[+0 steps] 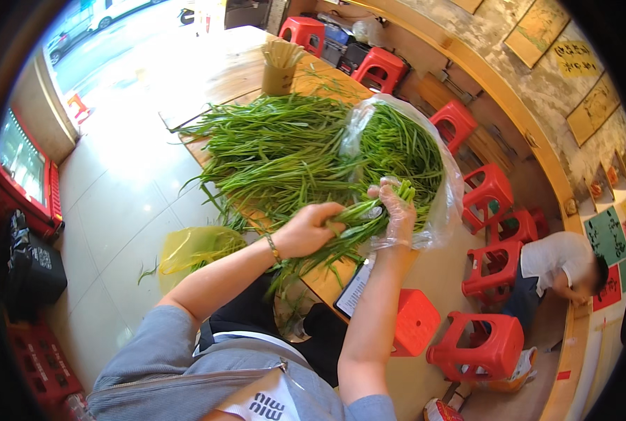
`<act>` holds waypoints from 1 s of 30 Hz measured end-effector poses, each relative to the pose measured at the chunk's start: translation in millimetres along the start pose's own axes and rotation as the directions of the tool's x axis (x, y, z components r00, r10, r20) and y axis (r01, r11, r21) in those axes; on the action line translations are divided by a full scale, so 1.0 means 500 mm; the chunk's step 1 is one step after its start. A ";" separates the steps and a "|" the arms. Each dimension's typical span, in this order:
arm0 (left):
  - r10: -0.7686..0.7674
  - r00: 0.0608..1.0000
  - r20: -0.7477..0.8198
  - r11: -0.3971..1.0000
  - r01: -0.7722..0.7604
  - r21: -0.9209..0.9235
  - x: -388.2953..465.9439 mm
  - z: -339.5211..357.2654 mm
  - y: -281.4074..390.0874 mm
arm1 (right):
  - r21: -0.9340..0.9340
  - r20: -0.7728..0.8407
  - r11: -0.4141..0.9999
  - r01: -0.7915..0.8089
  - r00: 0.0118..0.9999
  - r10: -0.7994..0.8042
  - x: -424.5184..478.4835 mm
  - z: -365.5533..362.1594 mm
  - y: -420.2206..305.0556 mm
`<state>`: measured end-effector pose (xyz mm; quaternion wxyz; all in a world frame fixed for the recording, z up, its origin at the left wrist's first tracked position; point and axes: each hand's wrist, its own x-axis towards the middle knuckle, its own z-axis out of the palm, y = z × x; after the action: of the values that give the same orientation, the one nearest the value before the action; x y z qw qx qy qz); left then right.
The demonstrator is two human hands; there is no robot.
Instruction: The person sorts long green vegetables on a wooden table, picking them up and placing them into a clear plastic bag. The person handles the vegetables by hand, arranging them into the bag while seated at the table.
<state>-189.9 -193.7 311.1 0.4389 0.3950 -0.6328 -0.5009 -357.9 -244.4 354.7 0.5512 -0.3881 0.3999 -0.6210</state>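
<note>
A bunch of long green leafy stalks (363, 217) lies between my two hands, over the table's near edge. My left hand (310, 229), bare with a bracelet at the wrist, grips its leafy part. My right hand (397, 210), in a clear plastic glove, holds the pale cut ends. Beyond them a large heap of the same greens (276, 142) covers part of the wooden table (228, 60). At its right, a clear plastic bag (452, 173) stands open around more greens. A phone (356, 287) with a lit screen lies beside my right forearm.
A yellow plastic bag (197, 247) hangs near the table's left edge. A cup of chopsticks (278, 71) stands behind the heap. Several red plastic stools (486, 344) line the right side, where another person (557, 263) bends forward. A red-framed display cooler (26, 173) stands at left.
</note>
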 end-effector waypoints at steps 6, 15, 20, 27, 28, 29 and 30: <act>0.120 0.988 -0.100 0.987 -0.108 0.117 -0.017 0.011 0.011 | 0.260 0.073 0.952 -0.164 0.986 0.150 -0.015 0.019 0.011; 0.305 0.779 -0.548 0.558 0.320 0.765 -0.071 -0.252 -0.086 | 0.451 0.017 0.871 -0.196 0.977 0.211 0.005 -0.033 0.011; 0.102 0.811 -0.577 0.426 0.488 0.762 -0.088 -0.292 -0.118 | 0.405 0.020 0.889 -0.215 0.974 0.226 -0.003 -0.012 0.023; -0.055 0.831 -0.554 0.814 0.358 0.456 -0.061 -0.298 -0.023 | 0.342 0.014 0.923 -0.176 0.983 0.183 -0.012 -0.026 0.024; -0.117 0.834 -0.539 0.831 0.379 0.407 -0.058 -0.303 -0.028 | 0.344 0.025 0.922 -0.178 0.983 0.180 -0.012 -0.026 0.024; -0.027 0.853 -0.521 0.820 0.317 0.476 -0.057 -0.305 -0.039 | 0.339 0.030 0.923 -0.184 0.982 0.184 -0.012 -0.024 0.025; 0.061 0.866 -0.496 0.801 0.254 0.542 -0.056 -0.304 -0.047 | 0.334 0.034 0.923 -0.189 0.981 0.188 -0.013 -0.023 0.028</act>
<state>-35.3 -215.4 300.8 0.4125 0.6578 -0.6026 -0.1843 -362.8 -238.2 337.3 0.6667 -0.2486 0.3232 -0.6238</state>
